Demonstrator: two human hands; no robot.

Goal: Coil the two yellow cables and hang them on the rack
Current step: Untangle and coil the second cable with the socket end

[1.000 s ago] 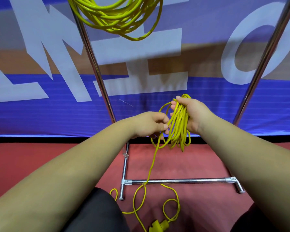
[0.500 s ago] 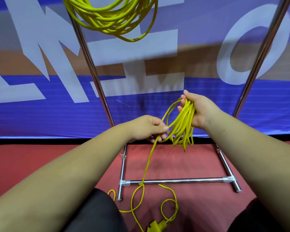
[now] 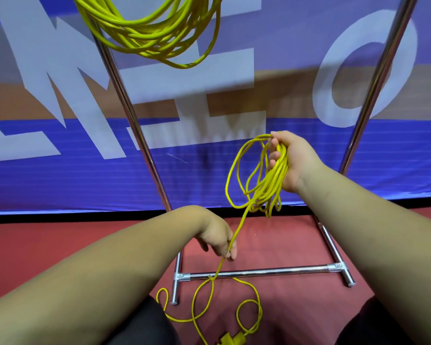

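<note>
My right hand (image 3: 292, 161) is shut on a bundle of several loops of the second yellow cable (image 3: 264, 185), held up in front of the blue banner. A single strand runs down from the bundle through my left hand (image 3: 218, 239), which pinches it low, just above the floor. Below that hand the cable's loose tail (image 3: 246, 307) curls on the red floor across the rack's bottom bar, ending in a yellow plug (image 3: 230, 341) at the frame's lower edge. The first yellow cable (image 3: 149, 28) hangs coiled at the top of the chrome rack (image 3: 132, 115).
The rack's right upright (image 3: 373, 80) slants up at the right, and its base crossbar (image 3: 259, 272) lies on the red floor (image 3: 35, 245). A blue banner (image 3: 60, 180) with large white letters stands close behind. My dark-clad knees sit at the bottom edge.
My left hand has slid down the strand from beside the bundle to near the floor. My right hand has risen slightly and moved right with the loops.
</note>
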